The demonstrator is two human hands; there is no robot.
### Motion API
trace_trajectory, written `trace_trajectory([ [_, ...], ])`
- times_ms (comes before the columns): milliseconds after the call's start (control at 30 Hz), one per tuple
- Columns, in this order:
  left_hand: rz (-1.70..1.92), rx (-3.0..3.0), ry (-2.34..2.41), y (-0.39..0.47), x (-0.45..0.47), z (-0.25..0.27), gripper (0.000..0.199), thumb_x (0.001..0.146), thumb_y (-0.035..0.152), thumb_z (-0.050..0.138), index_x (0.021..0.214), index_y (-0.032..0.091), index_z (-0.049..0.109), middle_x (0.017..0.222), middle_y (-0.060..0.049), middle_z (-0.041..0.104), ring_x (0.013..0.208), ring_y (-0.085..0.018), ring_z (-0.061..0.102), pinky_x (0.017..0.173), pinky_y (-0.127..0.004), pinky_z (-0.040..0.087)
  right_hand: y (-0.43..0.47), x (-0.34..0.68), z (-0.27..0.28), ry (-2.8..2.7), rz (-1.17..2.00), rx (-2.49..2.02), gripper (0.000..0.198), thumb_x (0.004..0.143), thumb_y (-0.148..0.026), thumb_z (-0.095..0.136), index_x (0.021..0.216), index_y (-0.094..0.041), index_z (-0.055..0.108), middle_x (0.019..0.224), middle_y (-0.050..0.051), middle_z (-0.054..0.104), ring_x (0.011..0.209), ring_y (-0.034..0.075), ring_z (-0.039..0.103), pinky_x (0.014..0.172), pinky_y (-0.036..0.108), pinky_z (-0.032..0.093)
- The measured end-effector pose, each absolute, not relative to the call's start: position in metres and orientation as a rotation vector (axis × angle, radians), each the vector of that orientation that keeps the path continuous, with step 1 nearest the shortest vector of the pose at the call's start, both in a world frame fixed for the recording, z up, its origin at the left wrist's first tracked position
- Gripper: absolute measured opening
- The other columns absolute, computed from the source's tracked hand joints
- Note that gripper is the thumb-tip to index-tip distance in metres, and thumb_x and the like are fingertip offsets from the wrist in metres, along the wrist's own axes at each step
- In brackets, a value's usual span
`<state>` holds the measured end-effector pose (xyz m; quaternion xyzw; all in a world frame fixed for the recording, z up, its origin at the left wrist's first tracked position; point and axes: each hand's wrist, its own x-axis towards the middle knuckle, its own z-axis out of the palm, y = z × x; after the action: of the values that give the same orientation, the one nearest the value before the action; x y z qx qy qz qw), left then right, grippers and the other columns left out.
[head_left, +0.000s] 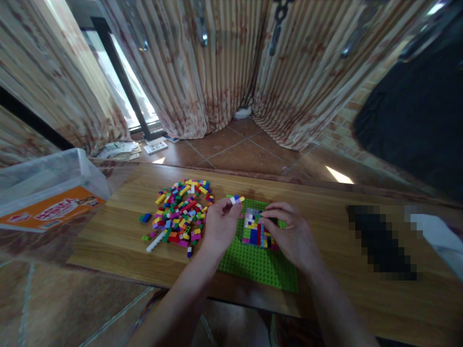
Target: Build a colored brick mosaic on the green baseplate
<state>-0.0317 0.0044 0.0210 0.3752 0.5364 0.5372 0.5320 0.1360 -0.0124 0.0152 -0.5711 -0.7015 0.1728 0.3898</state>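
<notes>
My left hand (221, 226) is closed, pinching a few small joined toy bricks (237, 199) in white, blue and yellow above the far left edge of a green baseplate (260, 267). On that plate stands a low rectangular block of multicoloured bricks (254, 235), with white, lime, blue, red and yellow showing on top. My right hand (291, 231) reaches over its right side, thumb and fingers pinched at a small green brick (258, 216) at the block's far part. The fingers partly cover the block's right side, and whether the green brick is attached cannot be made out.
A heap of loose bricks (181, 212) lies on the wooden table (119, 217) left of the plate. At the far left stands a clear plastic box (81, 168) with an orange label. A pixelated dark object (383, 243) and something white (439, 236) lie at right.
</notes>
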Motion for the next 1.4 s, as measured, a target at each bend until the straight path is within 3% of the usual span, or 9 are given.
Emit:
trace_trajectory([
  [233, 1.227, 0.934, 1.305, 0.005, -0.029, 0.010, 0.009, 0.073, 0.026, 0.066, 0.071, 0.017, 0.067, 0.065, 0.001, 0.065, 0.066, -0.014, 0.062, 0.064, -0.024, 0.048, -0.011, 0.132, 0.007, -1.865, 0.375, -1.453, 0.008, 0.082, -0.031, 0.068, 0.078, -0.027, 0.074, 0.100, 0.004, 0.068, 0.099, 0.024, 0.059, 0.090, 0.043, 0.045],
  [800, 1.217, 0.974, 1.311, 0.005, -0.029, 0.003, 0.011, 0.073, 0.028, 0.066, 0.073, 0.017, 0.068, 0.069, -0.001, 0.067, 0.070, -0.017, 0.064, 0.066, -0.026, 0.049, -0.012, 0.126, 0.009, -1.813, 0.452, -1.464, 0.014, 0.084, -0.032, 0.063, 0.075, -0.025, 0.071, 0.101, 0.005, 0.068, 0.098, 0.023, 0.060, 0.091, 0.043, 0.045],
  [1400, 1.186, 0.968, 1.300, 0.003, -0.029, 0.002, 0.014, 0.072, 0.030, 0.067, 0.074, 0.017, 0.069, 0.068, -0.002, 0.067, 0.069, -0.017, 0.063, 0.063, -0.026, 0.047, -0.008, 0.119, 0.006, -1.548, 0.547, -1.523, 0.019, 0.080, -0.039, 0.065, 0.071, -0.023, 0.065, 0.089, 0.004, 0.068, 0.091, 0.022, 0.061, 0.088, 0.041, 0.045],
])
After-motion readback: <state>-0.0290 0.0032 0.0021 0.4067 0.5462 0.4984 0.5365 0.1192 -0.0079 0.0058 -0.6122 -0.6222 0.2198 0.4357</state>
